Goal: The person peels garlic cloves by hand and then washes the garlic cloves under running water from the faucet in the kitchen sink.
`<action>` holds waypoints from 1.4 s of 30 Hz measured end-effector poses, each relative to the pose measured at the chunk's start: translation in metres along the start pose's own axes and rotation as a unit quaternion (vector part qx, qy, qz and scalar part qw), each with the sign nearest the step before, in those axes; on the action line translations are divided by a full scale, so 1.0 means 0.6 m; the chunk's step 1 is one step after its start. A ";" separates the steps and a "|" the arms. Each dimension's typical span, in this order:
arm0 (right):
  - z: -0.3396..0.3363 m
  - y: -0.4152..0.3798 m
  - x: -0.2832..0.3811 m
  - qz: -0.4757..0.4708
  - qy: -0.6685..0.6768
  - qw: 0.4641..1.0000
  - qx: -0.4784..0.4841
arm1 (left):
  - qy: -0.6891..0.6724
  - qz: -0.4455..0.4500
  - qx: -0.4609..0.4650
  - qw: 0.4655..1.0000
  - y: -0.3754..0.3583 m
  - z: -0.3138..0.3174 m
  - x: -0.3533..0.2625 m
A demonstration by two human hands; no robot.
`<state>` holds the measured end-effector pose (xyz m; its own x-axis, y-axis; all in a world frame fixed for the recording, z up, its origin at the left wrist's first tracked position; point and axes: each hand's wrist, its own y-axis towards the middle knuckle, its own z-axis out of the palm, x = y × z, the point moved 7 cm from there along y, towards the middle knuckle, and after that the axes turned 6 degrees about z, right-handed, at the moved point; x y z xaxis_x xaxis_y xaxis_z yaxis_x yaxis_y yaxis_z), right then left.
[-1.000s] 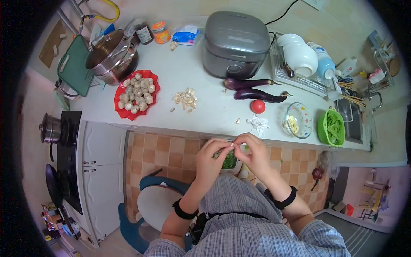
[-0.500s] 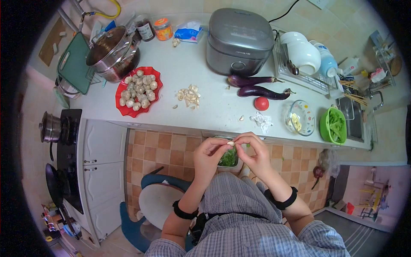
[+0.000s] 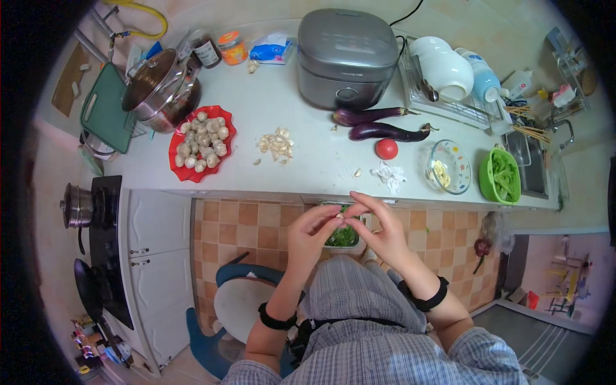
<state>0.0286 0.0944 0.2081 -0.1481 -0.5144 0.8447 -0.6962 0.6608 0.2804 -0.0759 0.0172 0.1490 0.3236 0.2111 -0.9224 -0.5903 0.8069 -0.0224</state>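
In front of my body, over the floor by the counter's edge, my left hand (image 3: 309, 232) pinches a small garlic clove (image 3: 339, 217) between thumb and fingers. My right hand (image 3: 383, 231) meets it there, its thumb and a finger closed at the clove while the index finger is lifted. The fingertips partly cover the clove. On the counter lie a pile of loose garlic cloves (image 3: 276, 144) and a heap of white peel (image 3: 389, 176). A glass bowl (image 3: 459, 187) contains peeled cloves (image 3: 439, 173). Whole garlic bulbs (image 3: 204, 140) fill a red scalloped plate (image 3: 175, 168).
A rice cooker (image 3: 347, 61), two eggplants (image 3: 388, 133) and a tomato (image 3: 386, 149) are on the counter. A green basket (image 3: 491, 186) with leafy greens stands near the sink (image 3: 534, 183). Below my hands is a bin (image 3: 364, 239) with green scraps. A stool (image 3: 244, 308) stands to my left.
My right index finger has lifted away from the clove, and the clove has come slightly down and left. The whole view has shifted a little.
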 end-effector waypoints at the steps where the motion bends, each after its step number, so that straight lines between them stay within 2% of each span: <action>1: 0.000 -0.002 -0.009 0.022 0.032 0.999 0.003 | 0.036 0.008 0.031 0.999 0.002 0.003 0.002; 3: 0.000 -0.005 -0.021 0.046 0.065 0.997 0.005 | 0.073 0.014 0.065 0.995 0.004 0.009 0.006; 5: -0.002 -0.009 -0.041 0.105 0.177 0.978 0.004 | 0.069 0.003 0.076 0.995 0.005 0.015 0.013; 17: -0.050 -0.032 -0.116 0.192 0.264 0.944 -0.038 | 0.058 -0.073 0.100 0.991 0.024 0.079 0.065; 24: -0.090 -0.046 -0.178 0.201 0.192 0.959 -0.059 | 0.128 -0.066 0.112 0.983 0.044 0.138 0.108; 27: -0.111 -0.060 -0.213 0.241 0.188 0.951 -0.046 | 0.165 -0.111 0.110 0.974 0.049 0.158 0.149; 29: -0.132 -0.071 -0.236 0.247 0.091 0.963 -0.054 | 0.202 -0.104 0.122 0.966 0.059 0.175 0.172; 30: -0.145 -0.076 -0.246 0.247 0.091 0.963 -0.060 | 0.203 -0.104 0.127 0.965 0.066 0.191 0.178; 32: -0.155 -0.097 -0.277 0.299 0.059 0.953 0.002 | 0.290 -0.033 0.147 0.945 0.083 0.226 0.177; 33: -0.163 -0.109 -0.293 0.298 0.059 0.953 -0.001 | 0.289 -0.032 0.150 0.945 0.091 0.243 0.190; 35: -0.154 -0.144 -0.342 0.340 0.060 0.936 0.076 | 0.341 0.028 0.206 0.917 0.104 0.294 0.219; 36: -0.157 -0.156 -0.360 0.338 0.059 0.936 0.078 | 0.341 0.030 0.204 0.917 0.111 0.318 0.233; 38: -0.148 -0.180 -0.392 0.344 0.008 0.926 0.154 | 0.363 0.076 0.237 0.898 0.118 0.380 0.255; 39: -0.151 -0.187 -0.399 0.339 0.008 0.927 0.160 | 0.366 0.077 0.229 0.899 0.122 0.404 0.267; 41: -0.148 -0.188 -0.402 0.287 -0.104 0.931 0.202 | 0.443 0.155 0.228 0.853 0.128 0.449 0.272; 42: -0.146 -0.186 -0.398 0.276 -0.100 0.932 0.211 | 0.451 0.155 0.217 0.852 0.133 0.456 0.282</action>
<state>0.2031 0.1916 0.0151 -0.6644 -0.2778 0.6939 -0.6828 0.6032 -0.4123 0.1343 0.2680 0.0964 -0.6133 0.0998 -0.7835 -0.1523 0.9584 0.2413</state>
